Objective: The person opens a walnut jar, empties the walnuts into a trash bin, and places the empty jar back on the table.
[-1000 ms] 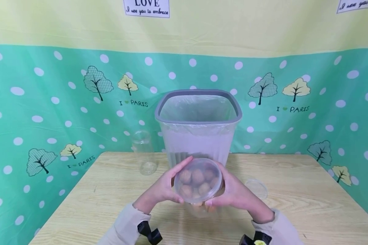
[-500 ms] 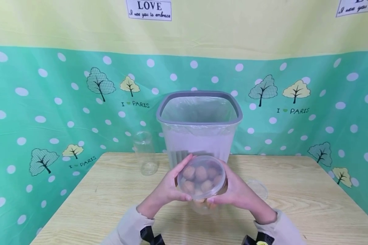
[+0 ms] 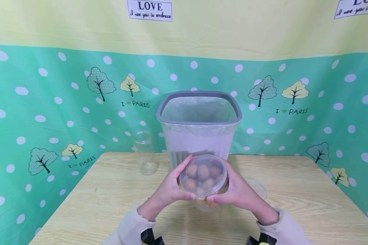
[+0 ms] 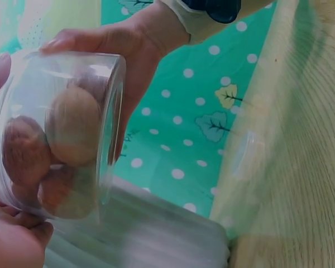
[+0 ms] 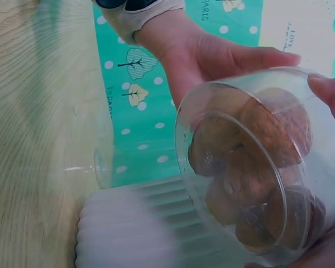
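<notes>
A clear round plastic jar (image 3: 203, 176) is held up between both hands over the table, its top tilted toward the head camera. A translucent lid appears to cover that top. Inside lie several brown walnuts (image 5: 248, 167), also visible through the jar's side in the left wrist view. My left hand (image 3: 174, 187) grips the left side, thumb near the front rim. From the right, my right hand (image 3: 237, 190) grips the other side, its thumb likewise near the front. The far fingers of both hands are partly hidden behind the jar in the head view.
Behind the jar stands a whitish bin (image 3: 200, 143) with a grey rim and a clear liner. A tall clear jar (image 3: 145, 153) stands to its left on the wooden table (image 3: 110, 204). A clear disc (image 3: 257, 189), lid-like, lies at the right. A patterned cloth hangs around.
Both hands have moved the walnut jar slightly to the right and a little higher in the head view. Their grip looks the same, and the bin and tall jar have stayed put.
</notes>
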A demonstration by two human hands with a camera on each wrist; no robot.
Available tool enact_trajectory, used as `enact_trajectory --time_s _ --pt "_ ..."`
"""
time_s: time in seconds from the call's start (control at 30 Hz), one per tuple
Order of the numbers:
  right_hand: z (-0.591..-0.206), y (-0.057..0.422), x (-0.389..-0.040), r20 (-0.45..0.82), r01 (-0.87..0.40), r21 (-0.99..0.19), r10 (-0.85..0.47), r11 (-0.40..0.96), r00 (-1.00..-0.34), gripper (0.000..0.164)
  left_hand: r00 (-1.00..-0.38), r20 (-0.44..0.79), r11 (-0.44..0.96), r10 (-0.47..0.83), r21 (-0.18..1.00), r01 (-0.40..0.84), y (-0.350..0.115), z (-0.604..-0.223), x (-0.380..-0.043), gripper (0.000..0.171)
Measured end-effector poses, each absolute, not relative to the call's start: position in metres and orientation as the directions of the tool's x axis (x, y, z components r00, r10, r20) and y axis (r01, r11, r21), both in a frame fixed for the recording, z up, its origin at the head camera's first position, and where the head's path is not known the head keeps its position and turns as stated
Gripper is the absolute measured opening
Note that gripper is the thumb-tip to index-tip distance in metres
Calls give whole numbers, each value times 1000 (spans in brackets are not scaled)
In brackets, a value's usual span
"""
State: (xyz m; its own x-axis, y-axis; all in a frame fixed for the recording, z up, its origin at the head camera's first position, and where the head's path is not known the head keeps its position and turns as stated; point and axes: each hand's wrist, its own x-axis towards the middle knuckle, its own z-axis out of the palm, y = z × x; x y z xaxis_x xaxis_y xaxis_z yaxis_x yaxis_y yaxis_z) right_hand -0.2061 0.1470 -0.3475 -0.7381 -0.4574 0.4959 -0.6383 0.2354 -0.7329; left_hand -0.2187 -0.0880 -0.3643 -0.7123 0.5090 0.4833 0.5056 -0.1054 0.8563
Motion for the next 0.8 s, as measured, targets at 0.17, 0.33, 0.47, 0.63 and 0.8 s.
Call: enact_trajectory --time_s 0.17,0.33,0.47,0.63,0.8 --pt "-349 144 -206 503 -636 -727 -431 259 -750 98 -782 416 -26 465 889 457 -86 -363 -214 109" --pt "-351 143 -206 506 -630 -729 -409 266 -759 98 -840 378 66 390 898 434 -80 -364 -208 107" --pt "-352 143 -207 511 -627 -730 -393 272 -765 98 -871 355 113 341 904 413 -76 -365 -203 107" --pt "-352 145 -207 497 -617 -744 -406 257 -767 98 -862 343 145 375 896 420 -79 -366 -201 112" --pt "-353 151 -205 470 -595 -751 -403 285 -786 99 -763 383 66 521 873 483 -93 -368 -210 111"
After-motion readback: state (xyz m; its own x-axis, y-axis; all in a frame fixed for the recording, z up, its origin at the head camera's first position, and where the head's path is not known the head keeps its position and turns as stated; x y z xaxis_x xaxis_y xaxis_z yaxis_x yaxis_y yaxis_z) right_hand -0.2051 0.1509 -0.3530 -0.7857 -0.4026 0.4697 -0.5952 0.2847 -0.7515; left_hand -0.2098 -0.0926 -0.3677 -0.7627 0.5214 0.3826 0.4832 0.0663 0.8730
